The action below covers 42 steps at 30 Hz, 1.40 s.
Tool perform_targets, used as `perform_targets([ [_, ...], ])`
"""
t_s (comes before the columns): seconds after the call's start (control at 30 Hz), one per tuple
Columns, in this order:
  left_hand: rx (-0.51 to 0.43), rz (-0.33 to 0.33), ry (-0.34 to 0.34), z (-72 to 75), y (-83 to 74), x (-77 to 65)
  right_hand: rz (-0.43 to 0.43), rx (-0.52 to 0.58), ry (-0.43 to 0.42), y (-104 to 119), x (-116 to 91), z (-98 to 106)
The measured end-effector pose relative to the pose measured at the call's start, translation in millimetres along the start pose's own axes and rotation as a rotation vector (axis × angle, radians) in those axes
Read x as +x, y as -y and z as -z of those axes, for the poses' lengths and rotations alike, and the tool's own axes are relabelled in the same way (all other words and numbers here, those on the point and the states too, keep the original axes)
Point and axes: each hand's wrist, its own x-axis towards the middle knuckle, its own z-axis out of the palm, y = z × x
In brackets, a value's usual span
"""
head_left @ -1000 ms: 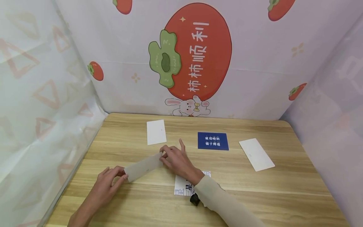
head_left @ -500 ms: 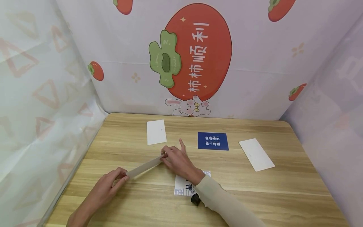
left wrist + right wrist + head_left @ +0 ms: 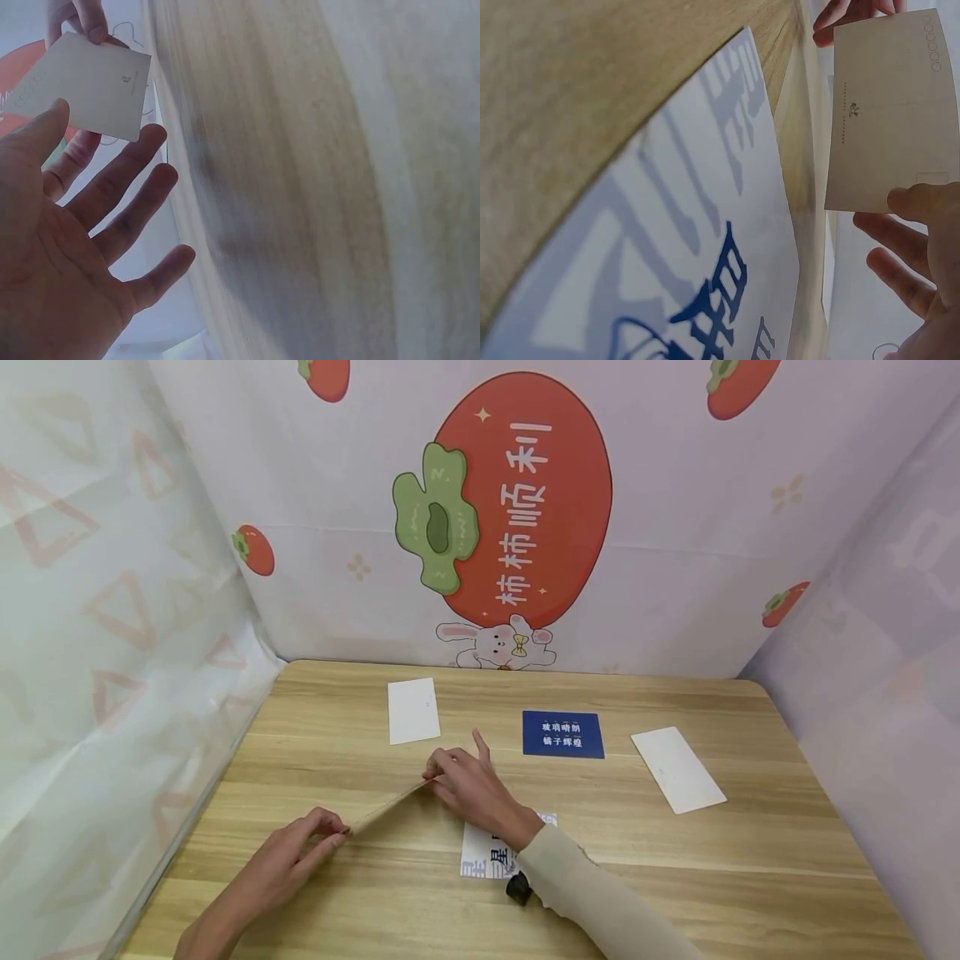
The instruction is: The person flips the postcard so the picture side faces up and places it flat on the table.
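Note:
Between both hands is a postcard (image 3: pixel 387 807), pinched at opposite short ends above the wooden table. In the head view it appears almost edge-on, as a thin line. My left hand (image 3: pixel 288 856) grips its near left end between thumb and index finger; the other fingers are spread in the left wrist view. The far right end is pinched by my right hand (image 3: pixel 472 789), one finger raised. Postcode circles, a stamp box and a small printed emblem show on the card's pale face in the right wrist view. Under my right wrist lies a white card (image 3: pixel 483 852) with dark blue characters, partly covered.
A blue card (image 3: pixel 563 733) with white characters lies at the back middle of the table (image 3: pixel 420 910). White blank-looking cards lie at back left (image 3: pixel 414 710) and right (image 3: pixel 678 770). A small black object (image 3: pixel 519 888) sits by the right sleeve. Printed curtains enclose the table.
The postcard has tilted from showing its broad pale face to nearly edge-on in the head view. My left hand has shifted slightly to the right; the right hand has barely moved.

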Motion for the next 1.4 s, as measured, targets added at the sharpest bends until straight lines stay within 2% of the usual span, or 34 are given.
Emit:
perform_targets([
  [0.37, 0.051, -0.043, -0.082, -5.0, 2.4, -1.9, 0.016, 0.017, 0.058, -2, -3, -2],
  [0.63, 0.064, 0.084, -0.032, -3.5, 2.1, -1.3, -0.020, 0.010, 0.091, -2, -4, -3],
  [0.8, 0.084, 0.096, -0.047, -3.9, 2.5, -1.3, -0.006, 0.023, 0.135, -2, -5, -4],
  [1.0, 0.115, 0.067, -0.088, -5.5, 6.2, -1.6, 0.016, 0.045, 0.192, -2, -7, -4],
  [1.27, 0.143, -0.039, -0.146, -7.1, 13.3, -0.9, 0.014, 0.050, 0.250, -3, -8, -2],
  [1.4, 0.162, -0.069, -0.146, -6.9, 15.3, 1.1, 0.016, 0.051, 0.287, -4, -8, -2],
])
